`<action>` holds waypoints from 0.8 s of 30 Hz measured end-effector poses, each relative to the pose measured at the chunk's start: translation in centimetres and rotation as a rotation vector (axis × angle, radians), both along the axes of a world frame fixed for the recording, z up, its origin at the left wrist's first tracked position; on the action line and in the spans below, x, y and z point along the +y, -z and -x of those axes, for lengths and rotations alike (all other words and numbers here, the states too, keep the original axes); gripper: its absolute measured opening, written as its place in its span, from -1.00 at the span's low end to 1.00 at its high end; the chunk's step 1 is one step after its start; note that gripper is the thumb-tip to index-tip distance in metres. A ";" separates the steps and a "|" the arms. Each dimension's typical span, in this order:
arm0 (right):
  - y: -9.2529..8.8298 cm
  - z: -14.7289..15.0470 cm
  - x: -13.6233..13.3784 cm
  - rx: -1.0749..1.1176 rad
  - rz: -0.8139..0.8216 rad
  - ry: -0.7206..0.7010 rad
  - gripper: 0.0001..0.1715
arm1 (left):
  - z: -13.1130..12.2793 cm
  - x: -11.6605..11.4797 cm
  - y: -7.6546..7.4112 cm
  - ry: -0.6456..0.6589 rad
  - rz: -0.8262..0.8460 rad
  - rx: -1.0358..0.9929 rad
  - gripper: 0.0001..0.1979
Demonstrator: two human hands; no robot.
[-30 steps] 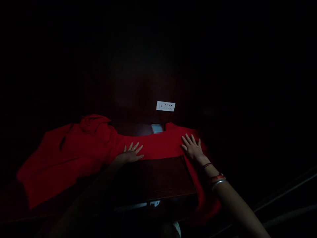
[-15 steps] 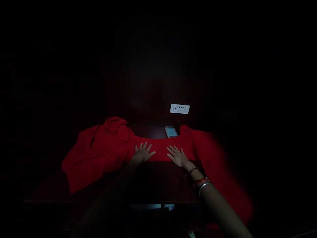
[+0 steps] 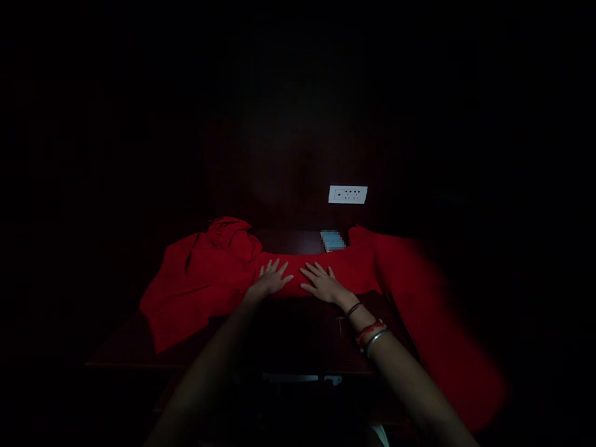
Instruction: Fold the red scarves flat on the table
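A red cloth [image 3: 200,292] lies across a dark table, bunched up on the left and hanging over the front edge on the right. Between these two parts it forms a narrow flat strip. My left hand [image 3: 274,280] rests on the left end of this strip, palm down and fingers spread. Close beside it, my right hand [image 3: 322,284] also presses flat on the strip with its fingers apart. Neither hand grips the cloth. Bracelets circle my right wrist.
Just behind the strip, a pale blue rectangular object [image 3: 333,240], blurred out, lies on the table [image 3: 291,241]. A white socket panel [image 3: 347,195] is on the dark wall. The surroundings are too dark to make out.
My right hand has slid left along the cloth strip, closer to my left hand. The whole view has shifted a little, so the cloth and socket panel appear farther right.
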State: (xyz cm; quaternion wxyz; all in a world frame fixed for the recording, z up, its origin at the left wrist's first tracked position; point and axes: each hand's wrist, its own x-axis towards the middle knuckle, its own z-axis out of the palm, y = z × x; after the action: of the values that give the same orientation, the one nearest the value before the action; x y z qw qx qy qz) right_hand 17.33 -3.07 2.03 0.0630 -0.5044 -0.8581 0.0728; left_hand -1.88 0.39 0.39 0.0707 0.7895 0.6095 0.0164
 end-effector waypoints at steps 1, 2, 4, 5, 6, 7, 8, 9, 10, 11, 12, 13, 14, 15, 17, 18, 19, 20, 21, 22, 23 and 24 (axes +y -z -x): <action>0.4 0.1 0.1 -0.013 0.016 -0.005 -0.31 | 0.2 -0.3 0.1 0.023 -0.030 -0.016 -0.36; 0.8 0.0 0.1 -0.024 0.024 -0.008 -0.32 | 0.5 -0.7 0.0 0.059 -0.067 -0.034 -0.38; 1.4 -0.3 0.3 -0.036 0.019 -0.018 -0.32 | 1.6 -1.9 -0.3 0.175 -0.159 -0.056 -0.41; 1.5 -0.5 0.4 -0.039 0.016 -0.024 -0.32 | 2.4 -2.7 -0.5 0.247 -0.208 -0.051 -0.41; 1.6 -0.8 0.5 -0.043 0.018 -0.028 -0.32 | 3.5 -3.5 -0.8 0.311 -0.253 -0.032 -0.39; 1.6 -0.9 0.6 -0.047 0.022 -0.029 -0.33 | 4.7 -4.3 -1.0 0.355 -0.290 0.000 -0.36; 1.6 -1.1 0.7 -0.053 0.027 -0.028 -0.33 | 6.1 -5.1 -1.1 0.367 -0.314 0.039 -0.33; 1.6 -1.2 0.7 -0.059 0.031 -0.026 -0.32 | 7.5 -5.7 -1.2 0.344 -0.330 0.076 -0.34; 1.6 -1.3 0.8 -0.064 0.032 -0.023 -0.32 | 9.1 -6.2 -1.4 0.305 -0.335 0.108 -0.36; 1.6 -1.3 0.9 -0.070 0.031 -0.019 -0.32 | 10.6 -6.6 -1.5 0.267 -0.333 0.137 -0.40; 1.6 -1.4 0.9 -0.075 0.026 -0.016 -0.32 | 12.0 -6.8 -1.8 0.242 -0.323 0.166 -0.44; 1.7 -1.4 1.0 -0.078 0.020 -0.014 -0.33 | 13.2 -7.0 -2.1 0.232 -0.311 0.199 -0.47; 1.7 -1.4 1.0 -0.080 0.014 -0.014 -0.34 | 14.2 -7.1 -2.5 0.235 -0.302 0.235 -0.48; 1.8 -1.4 1.0 -0.080 0.010 -0.014 -0.34 | 14.9 -7.2 -3.0 0.243 -0.302 0.270 -0.50; 1.8 -1.5 1.0 -0.073 0.005 -0.009 -0.36 | 15.5 -7.5 -3.9 0.253 -0.341 0.315 -0.56; 1.8 -1.5 1.0 -0.066 0.000 -0.005 -0.37 | 15.4 -7.7 -4.2 0.257 -0.376 0.321 -0.60; 1.7 -1.4 1.0 -0.057 -0.009 -0.001 -0.37 | 15.0 -7.9 -4.4 0.265 -0.413 0.320 -0.64; 1.6 -1.4 0.9 -0.045 -0.027 -0.004 -0.37 | 14.6 -8.1 -4.4 0.281 -0.443 0.319 -0.66; 1.5 -1.3 0.8 -0.029 -0.058 -0.018 -0.38 | 13.9 -8.3 -4.3 0.305 -0.465 0.321 -0.66; 1.3 -1.1 0.6 -0.007 -0.098 -0.046 -0.39 | 13.3 -8.5 -4.0 0.333 -0.478 0.330 -0.67; 1.1 -0.9 0.4 0.020 -0.143 -0.087 -0.40 | 12.6 -8.6 -3.6 0.362 -0.486 0.343 -0.67; 0.9 -0.6 0.2 0.051 -0.188 -0.140 -0.42 | 11.9 -8.7 -3.2 0.387 -0.493 0.358 -0.67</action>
State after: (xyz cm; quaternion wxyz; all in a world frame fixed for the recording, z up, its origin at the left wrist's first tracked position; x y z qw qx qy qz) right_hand 17.90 -2.92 1.08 0.1267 -0.4328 -0.8925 0.0089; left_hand -13.80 -8.29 3.59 -0.2278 0.8740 0.4291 0.0104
